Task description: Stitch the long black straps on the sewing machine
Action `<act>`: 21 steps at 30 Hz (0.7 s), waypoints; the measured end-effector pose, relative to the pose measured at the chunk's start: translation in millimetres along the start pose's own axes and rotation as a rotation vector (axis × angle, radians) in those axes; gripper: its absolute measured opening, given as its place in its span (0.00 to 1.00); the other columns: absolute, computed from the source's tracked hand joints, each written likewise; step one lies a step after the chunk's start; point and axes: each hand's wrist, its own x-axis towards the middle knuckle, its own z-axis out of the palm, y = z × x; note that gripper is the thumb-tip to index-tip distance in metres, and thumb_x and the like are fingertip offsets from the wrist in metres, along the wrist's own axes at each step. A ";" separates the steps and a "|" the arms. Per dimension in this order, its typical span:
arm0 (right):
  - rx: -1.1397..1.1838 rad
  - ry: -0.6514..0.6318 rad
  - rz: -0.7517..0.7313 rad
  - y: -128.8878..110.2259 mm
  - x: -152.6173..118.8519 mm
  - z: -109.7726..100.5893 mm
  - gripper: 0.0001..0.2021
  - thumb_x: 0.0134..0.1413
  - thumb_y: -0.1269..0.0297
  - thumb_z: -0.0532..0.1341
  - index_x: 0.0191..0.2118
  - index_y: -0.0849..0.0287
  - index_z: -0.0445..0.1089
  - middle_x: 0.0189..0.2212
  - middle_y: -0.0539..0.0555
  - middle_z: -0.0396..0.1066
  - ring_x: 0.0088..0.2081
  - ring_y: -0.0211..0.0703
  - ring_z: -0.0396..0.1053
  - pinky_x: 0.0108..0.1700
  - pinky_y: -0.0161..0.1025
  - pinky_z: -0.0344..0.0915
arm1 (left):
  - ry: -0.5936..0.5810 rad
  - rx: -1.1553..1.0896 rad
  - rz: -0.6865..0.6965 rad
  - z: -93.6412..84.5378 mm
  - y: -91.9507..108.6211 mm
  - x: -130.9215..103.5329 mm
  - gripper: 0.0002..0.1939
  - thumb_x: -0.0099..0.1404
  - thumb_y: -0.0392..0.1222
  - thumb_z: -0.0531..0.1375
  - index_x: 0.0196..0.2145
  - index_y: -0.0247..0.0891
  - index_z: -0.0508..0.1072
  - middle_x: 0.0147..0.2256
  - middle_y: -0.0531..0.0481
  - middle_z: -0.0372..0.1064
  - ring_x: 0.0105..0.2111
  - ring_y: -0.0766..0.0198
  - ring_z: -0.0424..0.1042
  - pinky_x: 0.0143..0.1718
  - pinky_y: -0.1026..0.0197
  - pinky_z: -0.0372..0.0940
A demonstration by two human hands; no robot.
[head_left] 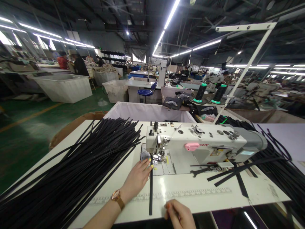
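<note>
A black strap [151, 194] runs lengthwise from under the presser foot [156, 157] of a white sewing machine [176, 140] toward the table's front edge. My left hand [137, 176] lies flat with fingers stretched out, its fingertips at the strap beside the presser foot. It wears a watch on the wrist. Near the front edge, right of the strap's loose end and apart from it, is my right hand [179, 214]. Its fingers are curled in; whether they hold anything is hidden.
A large heap of black straps [88, 159] covers the table's left side. More straps [274, 162] lie at the right. A wrench [202, 170] rests below the machine arm, and a printed ruler [190, 193] crosses the tabletop. Behind stand thread cones [200, 92] and a lined bin [147, 111].
</note>
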 end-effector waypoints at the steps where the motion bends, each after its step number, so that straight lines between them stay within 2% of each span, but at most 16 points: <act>1: -0.078 0.062 -0.051 5.5 9.6 -3.6 0.20 0.62 0.51 0.50 0.28 0.56 0.70 0.22 0.51 0.73 0.25 0.40 0.69 0.30 0.34 0.61 | 0.002 -0.001 -0.002 -0.3 0.4 0.1 0.20 0.68 0.33 0.52 0.57 0.40 0.66 0.61 0.42 0.60 0.61 0.50 0.57 0.59 0.40 0.59; 3: -0.210 0.154 -0.106 16.0 25.5 -7.7 0.16 0.62 0.55 0.50 0.32 0.55 0.70 0.25 0.52 0.74 0.28 0.42 0.71 0.31 0.34 0.62 | 0.006 -0.005 -0.007 -0.9 1.1 0.3 0.20 0.68 0.34 0.52 0.57 0.40 0.66 0.60 0.42 0.60 0.61 0.50 0.57 0.59 0.39 0.59; 6: -0.361 0.204 -0.128 28.7 38.6 -5.4 0.12 0.61 0.60 0.51 0.34 0.54 0.71 0.27 0.52 0.76 0.28 0.43 0.73 0.30 0.35 0.63 | 0.017 -0.016 -0.008 -2.0 1.9 0.8 0.20 0.68 0.34 0.52 0.57 0.40 0.66 0.60 0.43 0.61 0.61 0.50 0.58 0.59 0.39 0.59; 10: -0.475 0.201 -0.163 35.3 40.3 1.6 0.12 0.60 0.63 0.50 0.36 0.54 0.70 0.28 0.52 0.76 0.28 0.43 0.74 0.30 0.35 0.62 | 0.018 -0.028 -0.014 -3.3 1.9 1.5 0.20 0.67 0.33 0.52 0.56 0.39 0.66 0.60 0.43 0.61 0.61 0.51 0.58 0.59 0.40 0.59; 21: -0.540 0.177 -0.176 35.3 38.9 2.2 0.11 0.60 0.65 0.50 0.37 0.53 0.70 0.29 0.51 0.76 0.29 0.43 0.74 0.30 0.34 0.61 | 0.011 -0.032 -0.016 -0.3 -0.2 1.6 0.20 0.67 0.32 0.52 0.56 0.39 0.66 0.60 0.42 0.61 0.61 0.51 0.58 0.59 0.41 0.58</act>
